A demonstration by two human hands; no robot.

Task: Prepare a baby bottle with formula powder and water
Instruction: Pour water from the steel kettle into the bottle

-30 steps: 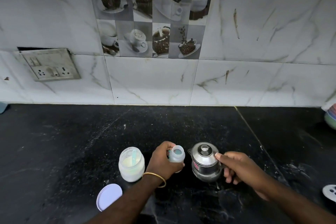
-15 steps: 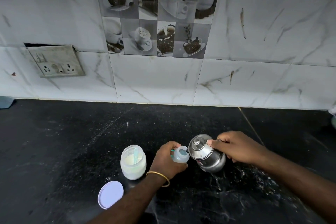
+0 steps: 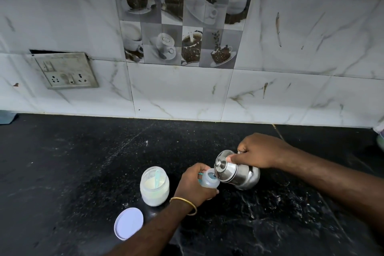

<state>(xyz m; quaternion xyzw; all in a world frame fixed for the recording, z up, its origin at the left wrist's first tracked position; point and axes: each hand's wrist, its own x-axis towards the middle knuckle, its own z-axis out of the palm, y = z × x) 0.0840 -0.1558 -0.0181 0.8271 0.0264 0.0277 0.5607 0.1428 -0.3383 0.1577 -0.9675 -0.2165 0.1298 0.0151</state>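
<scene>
My left hand (image 3: 195, 186) is wrapped around a small translucent baby bottle (image 3: 209, 181), open at the top, standing on the black counter. My right hand (image 3: 259, 151) grips the handle of a small steel kettle (image 3: 239, 171) and tips it steeply to the left, its spout over the bottle's mouth and one finger pressed on the lid. To the left stands an open glass jar (image 3: 154, 187) of white formula powder with a pale green scoop inside. Its white lid (image 3: 128, 223) lies flat in front of it.
The black stone counter (image 3: 83, 162) runs back to a white marble-tiled wall with a socket plate (image 3: 66, 71) at the left. A pale object (image 3: 6, 117) sits at the far left edge and another object (image 3: 380, 135) at the far right edge.
My right hand lifted the kettle off the counter and tilted it leftward over the bottle. My left hand stayed on the bottle. The view shifted slightly.
</scene>
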